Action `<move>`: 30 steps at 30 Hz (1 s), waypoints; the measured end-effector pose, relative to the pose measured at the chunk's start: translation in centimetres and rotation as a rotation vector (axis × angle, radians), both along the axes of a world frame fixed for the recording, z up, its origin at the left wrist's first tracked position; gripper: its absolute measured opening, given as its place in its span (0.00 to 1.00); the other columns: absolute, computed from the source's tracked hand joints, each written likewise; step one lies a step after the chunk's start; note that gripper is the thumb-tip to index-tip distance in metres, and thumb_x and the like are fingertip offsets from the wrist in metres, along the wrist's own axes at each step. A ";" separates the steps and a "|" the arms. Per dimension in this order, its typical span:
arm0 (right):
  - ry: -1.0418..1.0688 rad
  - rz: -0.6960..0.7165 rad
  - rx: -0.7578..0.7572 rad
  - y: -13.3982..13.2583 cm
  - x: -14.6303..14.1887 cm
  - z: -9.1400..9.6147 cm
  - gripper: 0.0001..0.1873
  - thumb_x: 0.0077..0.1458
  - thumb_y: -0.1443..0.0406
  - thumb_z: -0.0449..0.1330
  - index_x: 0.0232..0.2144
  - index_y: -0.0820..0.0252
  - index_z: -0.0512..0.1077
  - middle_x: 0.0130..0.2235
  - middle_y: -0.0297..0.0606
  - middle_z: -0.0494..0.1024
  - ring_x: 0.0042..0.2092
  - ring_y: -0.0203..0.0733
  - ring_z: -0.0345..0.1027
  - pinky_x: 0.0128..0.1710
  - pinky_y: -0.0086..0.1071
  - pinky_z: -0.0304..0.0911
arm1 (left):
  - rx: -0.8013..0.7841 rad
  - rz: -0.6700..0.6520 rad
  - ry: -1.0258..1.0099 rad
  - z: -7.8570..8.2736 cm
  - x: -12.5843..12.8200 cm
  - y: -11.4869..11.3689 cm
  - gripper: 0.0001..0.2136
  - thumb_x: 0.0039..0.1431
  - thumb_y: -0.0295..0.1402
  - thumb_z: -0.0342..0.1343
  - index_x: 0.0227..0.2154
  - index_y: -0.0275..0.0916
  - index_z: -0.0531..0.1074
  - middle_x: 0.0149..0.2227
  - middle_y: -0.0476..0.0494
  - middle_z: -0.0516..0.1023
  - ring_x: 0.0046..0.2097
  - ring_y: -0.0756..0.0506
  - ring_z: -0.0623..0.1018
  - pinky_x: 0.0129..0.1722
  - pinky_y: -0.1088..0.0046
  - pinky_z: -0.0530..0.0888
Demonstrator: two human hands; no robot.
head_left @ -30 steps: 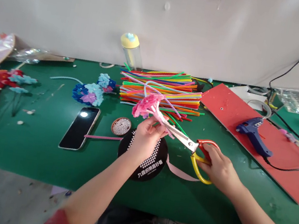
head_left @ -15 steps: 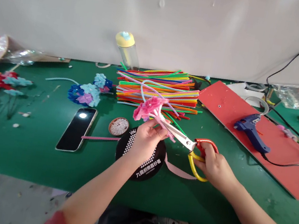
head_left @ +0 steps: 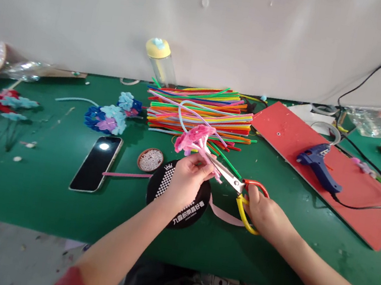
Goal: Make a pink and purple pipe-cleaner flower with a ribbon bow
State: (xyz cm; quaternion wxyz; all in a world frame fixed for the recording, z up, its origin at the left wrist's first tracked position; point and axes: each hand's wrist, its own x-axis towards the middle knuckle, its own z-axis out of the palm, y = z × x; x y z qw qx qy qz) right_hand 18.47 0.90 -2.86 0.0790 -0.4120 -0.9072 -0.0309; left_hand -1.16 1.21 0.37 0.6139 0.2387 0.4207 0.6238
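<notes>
Counter [head_left: 35, 203], 1, green: beneath left hand [head_left: 186, 179] and right hand [head_left: 265, 214]. Black disc [head_left: 200, 207], 1: below left hand. Scissors [head_left: 237, 183], 1 pair: right hand grips handles; long axis slanting, blades pointing away-left toward left hand's fingertips. Pink flower bunch [head_left: 196, 138], 1: pinched in left hand, heads up-left, stems slanting toward right hand.

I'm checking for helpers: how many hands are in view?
2: the left hand pinches the pink flower bunch by its stems; the right hand holds the scissors. No other hand shows.
</notes>
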 end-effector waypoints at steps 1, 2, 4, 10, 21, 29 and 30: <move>-0.005 0.007 -0.018 0.0 0.0 0.1 0.14 0.60 0.65 0.40 0.37 0.68 0.62 0.18 0.35 0.67 0.15 0.35 0.61 0.13 0.27 0.46 | -0.006 -0.002 0.004 0.0 0.0 0.0 0.08 0.37 0.28 0.65 0.21 0.34 0.71 0.21 0.52 0.72 0.26 0.53 0.74 0.31 0.75 0.74; -0.005 0.018 -0.033 -0.1 0.0 0.1 0.14 0.60 0.65 0.39 0.38 0.69 0.62 0.18 0.35 0.67 0.15 0.35 0.61 0.13 0.27 0.46 | -0.012 -0.006 0.010 -0.1 -0.1 0.0 0.08 0.37 0.29 0.64 0.22 0.34 0.71 0.22 0.51 0.72 0.26 0.52 0.74 0.31 0.74 0.74; 0.004 0.039 -0.047 -0.1 0.0 0.3 0.15 0.60 0.65 0.39 0.38 0.70 0.62 0.18 0.35 0.67 0.15 0.35 0.61 0.13 0.26 0.46 | -0.018 -0.012 0.022 -0.2 -0.1 0.0 0.08 0.38 0.29 0.64 0.23 0.34 0.72 0.22 0.51 0.72 0.28 0.51 0.75 0.32 0.72 0.74; 0.088 0.064 -0.112 0.3 0.0 0.6 0.16 0.60 0.64 0.40 0.37 0.69 0.62 0.17 0.34 0.67 0.14 0.34 0.60 0.13 0.25 0.48 | 0.022 -0.027 0.028 -0.4 -0.3 0.1 0.09 0.39 0.29 0.64 0.27 0.35 0.73 0.22 0.51 0.73 0.27 0.52 0.74 0.33 0.73 0.74; 0.256 -0.503 -0.019 2.9 2.5 2.4 0.15 0.49 0.61 0.52 0.40 0.63 0.64 0.26 0.41 0.73 0.24 0.44 0.68 0.19 0.30 0.58 | 0.113 -0.210 -0.133 0.3 -0.6 0.1 0.12 0.45 0.29 0.62 0.36 0.37 0.73 0.29 0.49 0.73 0.32 0.49 0.76 0.40 0.68 0.73; 0.058 -0.359 0.000 3.4 3.3 1.8 0.15 0.49 0.60 0.56 0.36 0.65 0.71 0.35 0.44 0.76 0.32 0.46 0.70 0.28 0.34 0.64 | 0.103 -0.320 -0.159 0.6 -0.7 -0.2 0.15 0.46 0.26 0.60 0.40 0.38 0.72 0.33 0.48 0.71 0.32 0.49 0.75 0.31 0.73 0.73; 0.036 -0.340 -0.001 3.4 3.4 1.6 0.15 0.50 0.60 0.56 0.36 0.66 0.71 0.34 0.44 0.75 0.32 0.46 0.70 0.28 0.35 0.65 | 0.109 -0.331 -0.155 0.6 -0.7 -0.2 0.14 0.46 0.26 0.60 0.39 0.38 0.72 0.33 0.48 0.71 0.32 0.50 0.75 0.31 0.73 0.73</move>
